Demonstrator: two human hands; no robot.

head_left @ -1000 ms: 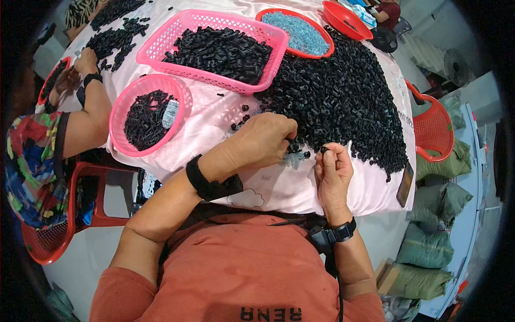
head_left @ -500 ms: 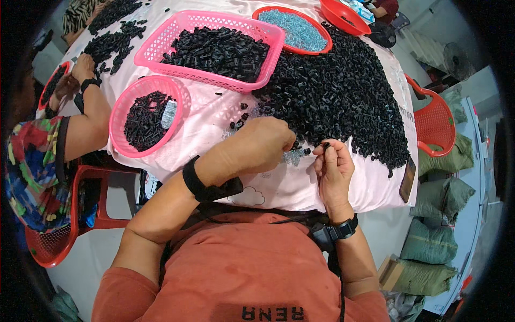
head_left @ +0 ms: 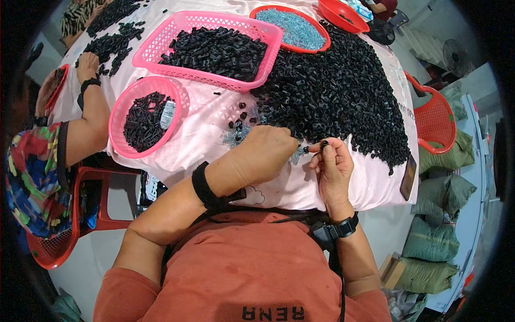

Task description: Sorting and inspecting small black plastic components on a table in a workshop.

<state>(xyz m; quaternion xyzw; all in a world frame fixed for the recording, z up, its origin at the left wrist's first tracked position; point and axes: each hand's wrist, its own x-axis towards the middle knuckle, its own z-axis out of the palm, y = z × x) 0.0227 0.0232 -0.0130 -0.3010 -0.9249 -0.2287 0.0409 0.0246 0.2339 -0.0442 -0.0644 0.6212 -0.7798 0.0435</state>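
Observation:
My right hand (head_left: 336,169) pinches a small hollow black plastic piece (head_left: 324,144) between thumb and fingers, its round end facing up. Beside it, my left hand (head_left: 262,153) is closed, knuckles up; its fingertips are turned away, hiding whatever they grip. Under and around the left hand lie small clear plastic bits (head_left: 234,136) and a few loose black pieces (head_left: 243,115). Just beyond both hands spreads a big heap of black plastic pieces (head_left: 338,91) on the pink tablecloth (head_left: 206,121).
A pink basket (head_left: 206,80) of black parts stands beyond my left hand, with a round pink basket (head_left: 118,137) further left. Red trays (head_left: 327,44) lie at the back. A phone (head_left: 407,177) rests at the right edge. On the left, a co-worker's hand (head_left: 87,65) touches other black parts.
My left hand has shifted slightly right and nearer me, uncovering more clear bits. The black piece in my right hand has turned to show its open end. The co-worker's hands have moved apart.

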